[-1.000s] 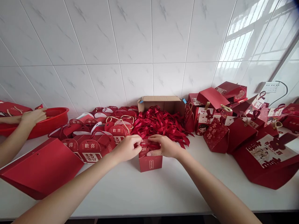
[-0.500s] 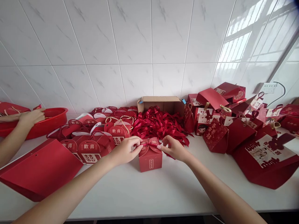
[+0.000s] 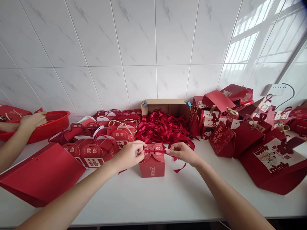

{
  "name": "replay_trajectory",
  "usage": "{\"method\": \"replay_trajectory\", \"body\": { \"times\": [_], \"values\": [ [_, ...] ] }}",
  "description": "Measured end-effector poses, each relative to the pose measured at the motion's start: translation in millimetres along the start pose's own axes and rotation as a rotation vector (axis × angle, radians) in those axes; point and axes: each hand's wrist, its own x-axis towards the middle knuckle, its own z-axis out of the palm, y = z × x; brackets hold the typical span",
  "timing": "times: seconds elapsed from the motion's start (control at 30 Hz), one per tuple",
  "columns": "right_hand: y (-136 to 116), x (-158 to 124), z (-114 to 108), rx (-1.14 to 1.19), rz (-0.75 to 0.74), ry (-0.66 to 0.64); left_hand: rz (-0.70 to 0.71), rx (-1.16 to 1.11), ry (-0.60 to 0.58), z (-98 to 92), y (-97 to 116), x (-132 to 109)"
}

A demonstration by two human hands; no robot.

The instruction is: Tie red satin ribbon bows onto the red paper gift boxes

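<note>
head view: hands [image 3: 130,155] [image 3: 183,153] hold ribbon [image 3: 155,151] taut, left-right.

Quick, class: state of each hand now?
Left hand: closed, pinching the red ribbon over the small red box.
Right hand: closed, pinching the same ribbon.

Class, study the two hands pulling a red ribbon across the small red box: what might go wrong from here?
The left hand and right hand pull the thin red ribbon taut across the small red cardboard box; its rounded top flaps might tear.
The ribbon's loose tail lies close to the pile of loose red ribbons and might snag.
</note>
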Motion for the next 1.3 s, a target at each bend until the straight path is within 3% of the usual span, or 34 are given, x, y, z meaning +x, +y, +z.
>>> {"method": "replay_trajectory", "body": {
  "times": [0.37, 0.53, 0.63, 0.77, 0.9, 1.07, 1.3],
  "values": [
    [-1.7, -5.0, -3.8, -0.07, -0.014, 0.031, -0.085, 0.025, 0.035, 7.2, 3.7, -3.5],
    [2.5, -7.4, -7.9, -0.043, -0.009, 0.02, -0.074, -0.102, 0.111, 12.8, -6.6, -9.7],
    [3.6, -10.8, -15.9, -0.011, 0.032, -0.012, -0.196, -0.296, 0.165, 17.2, -16.6, -16.7],
    [1.8, -15.6, -28.5, 0.088, 0.069, -0.109, -0.441, -0.535, -0.025, 15.5, -24.7, -25.5],
    [-0.6, -19.7, -38.5, 0.214, 0.055, -0.151, -0.554, -0.54, -0.176, 3.4, -29.2, -30.9],
    [-0.8, -22.7, -43.5, 0.36, -0.024, -0.109, -0.613, -0.475, -0.177, -25.6, -36.5, -33.6],
    [6.6, -16.7, -42.2, 0.661, -0.187, -0.034, -0.495, -0.449, -0.168, -77.4, -32.9, -31.5]
  ]
}}
